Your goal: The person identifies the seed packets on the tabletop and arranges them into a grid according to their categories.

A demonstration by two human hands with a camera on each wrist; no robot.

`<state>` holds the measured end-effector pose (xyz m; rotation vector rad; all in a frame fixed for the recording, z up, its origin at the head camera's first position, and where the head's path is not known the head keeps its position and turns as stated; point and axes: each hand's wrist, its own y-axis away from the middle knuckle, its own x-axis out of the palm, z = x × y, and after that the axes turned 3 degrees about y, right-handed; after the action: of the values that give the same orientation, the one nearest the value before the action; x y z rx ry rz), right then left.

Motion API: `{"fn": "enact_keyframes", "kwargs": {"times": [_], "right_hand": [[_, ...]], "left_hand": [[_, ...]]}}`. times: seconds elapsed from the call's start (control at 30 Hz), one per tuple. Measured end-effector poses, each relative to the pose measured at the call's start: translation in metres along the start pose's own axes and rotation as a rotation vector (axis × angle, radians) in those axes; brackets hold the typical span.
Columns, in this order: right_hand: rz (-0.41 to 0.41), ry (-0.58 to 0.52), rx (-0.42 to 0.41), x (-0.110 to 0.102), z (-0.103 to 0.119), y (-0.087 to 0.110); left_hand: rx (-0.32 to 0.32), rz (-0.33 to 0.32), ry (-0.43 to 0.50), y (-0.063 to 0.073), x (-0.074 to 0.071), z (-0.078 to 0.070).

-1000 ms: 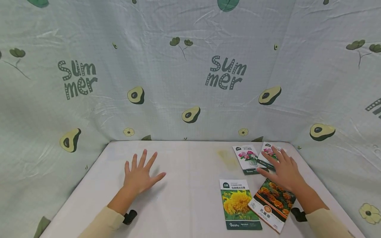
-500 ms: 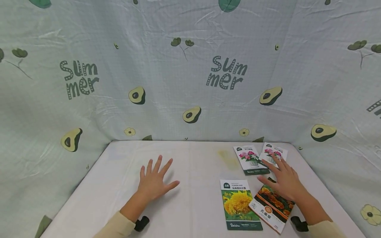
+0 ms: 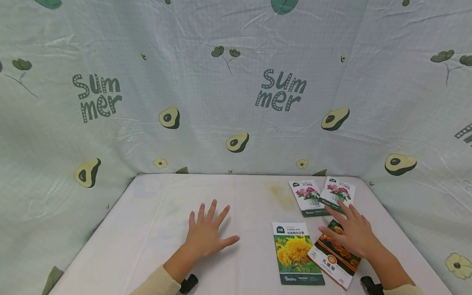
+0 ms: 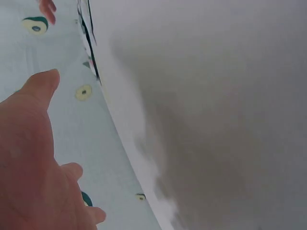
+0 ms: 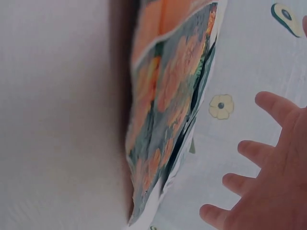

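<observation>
Left grip [image 3: 204, 238] and nearer right grip [image 3: 354, 234] spread, empty; orange-and-black rectangular paper packet [image 3: 334, 262] beneath the latter, long axis slanting under the palm.

Left hand [image 4: 29, 163] fills lower left of my left wrist view, thumb [image 4: 42, 87] pointing up and right, apart from two fingertips [image 4: 72, 171] lower down. White table [image 4: 240, 72] takes up right side; I see broad, soft shadow [image 4: 172, 139] across it. Table edge slants down to right. Beyond it, pale cloth [image 4: 96, 134] with avocado print [image 4: 36, 25] and yellowish flower [image 4: 83, 92]. Top left: right hand [image 4: 47, 9], partly in view. Near it, flat packets [image 4: 88, 43] almost edge-on, fronts unreadable to me.
</observation>
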<state>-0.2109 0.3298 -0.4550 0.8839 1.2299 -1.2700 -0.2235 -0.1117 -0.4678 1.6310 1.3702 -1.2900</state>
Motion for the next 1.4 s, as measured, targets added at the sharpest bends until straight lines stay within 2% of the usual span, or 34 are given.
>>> {"fn": "enact_keyframes", "kwargs": {"times": [0.17,0.33,0.77,0.97,1.2,1.4], "right_hand": [[0.04,0.011,0.038,0.004,0.003,0.005],[0.047,0.001,0.037,0.007,0.003,0.008],[0.125,0.004,0.083,0.012,0.003,0.015],[0.16,0.002,0.102,0.009,0.007,0.016],[0.237,0.003,0.158,0.009,0.011,0.015],[0.248,0.007,0.168,0.008,0.013,0.017]], "left_hand": [[0.033,0.03,-0.008,-0.001,0.007,-0.017],[0.056,0.074,-0.013,-0.003,0.013,-0.032],[0.152,0.138,-0.038,-0.006,0.028,-0.061],[0.16,0.155,-0.021,-0.007,0.031,-0.073],[0.166,0.184,-0.001,-0.01,0.032,-0.087],[0.187,0.184,0.022,-0.016,0.036,-0.096]]}}
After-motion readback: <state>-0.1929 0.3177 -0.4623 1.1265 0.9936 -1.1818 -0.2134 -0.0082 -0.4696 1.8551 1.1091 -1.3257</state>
